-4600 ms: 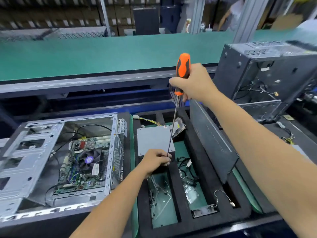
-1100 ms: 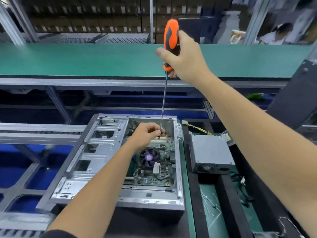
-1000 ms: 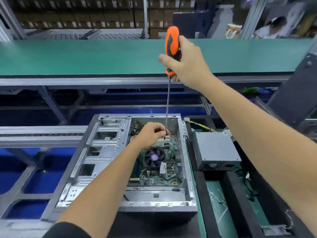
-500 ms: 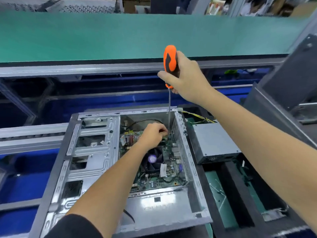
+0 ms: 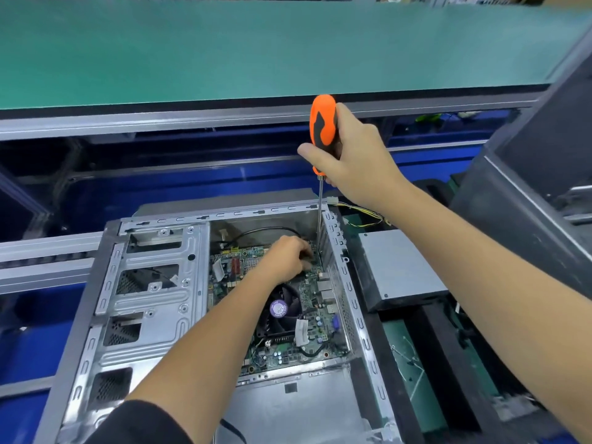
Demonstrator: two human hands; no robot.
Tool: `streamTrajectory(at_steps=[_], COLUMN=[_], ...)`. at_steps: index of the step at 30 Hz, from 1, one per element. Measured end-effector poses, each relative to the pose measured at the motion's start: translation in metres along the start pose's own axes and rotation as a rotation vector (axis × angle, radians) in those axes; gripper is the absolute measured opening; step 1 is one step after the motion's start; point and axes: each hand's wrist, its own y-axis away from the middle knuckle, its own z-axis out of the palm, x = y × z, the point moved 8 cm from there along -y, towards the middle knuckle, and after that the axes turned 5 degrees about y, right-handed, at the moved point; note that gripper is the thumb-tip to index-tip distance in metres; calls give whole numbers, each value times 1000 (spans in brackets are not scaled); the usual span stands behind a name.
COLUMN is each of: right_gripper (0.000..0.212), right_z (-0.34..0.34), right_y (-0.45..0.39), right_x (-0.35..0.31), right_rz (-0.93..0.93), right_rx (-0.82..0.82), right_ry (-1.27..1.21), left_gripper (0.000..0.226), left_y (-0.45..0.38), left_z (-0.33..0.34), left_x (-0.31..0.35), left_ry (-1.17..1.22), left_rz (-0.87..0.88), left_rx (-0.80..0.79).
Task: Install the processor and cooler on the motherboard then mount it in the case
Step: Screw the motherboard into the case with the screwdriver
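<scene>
- The right hand point(image 5: 354, 158) is raised, arm stretched forward, fingers wrapped around the orange-and-black handle of a screwdriver point(image 5: 322, 129) held upright.
- Below that grip, the thin metal shaft drops straight down into the open metal case point(image 5: 153, 302).
- At the shaft's lower end, the left hand point(image 5: 288, 257) reaches in palm down, fingers curled and pinched together at the tip; what they pinch is hidden.
- Under the left hand lies the motherboard point(image 5: 315, 318), flat inside the case.
- Just nearer than that hand sits the cooler point(image 5: 282, 310), fan facing up.
</scene>
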Motion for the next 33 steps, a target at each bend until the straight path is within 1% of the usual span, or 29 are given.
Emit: streamTrajectory(at_steps=[3, 8, 15, 21, 28, 33], right_gripper=[31, 34, 33, 34, 34, 33], right_z=[4, 11, 11, 8, 3, 3], right_y=[0, 2, 4, 6, 7, 8], right_x=[4, 10, 13, 16, 22, 21], right_rz=[3, -1, -12, -15, 12, 21], right_rx=[-17, -38, -52, -41, -34, -34], right_ry=[-4, -16, -23, -16, -21, -22], left_gripper=[29, 21, 17, 20, 15, 22], left_y=[-3, -7, -13, -19, -22, -23], left_z=[9, 12, 18, 24, 26, 29], left_x=[2, 3, 3, 7, 6, 6], left_ry=[-49, -64, -114, -214, -189, -228], left_rz=[18, 47, 57, 97, 95, 130], left_rx=[-55, -32, -40, -44, -26, -48])
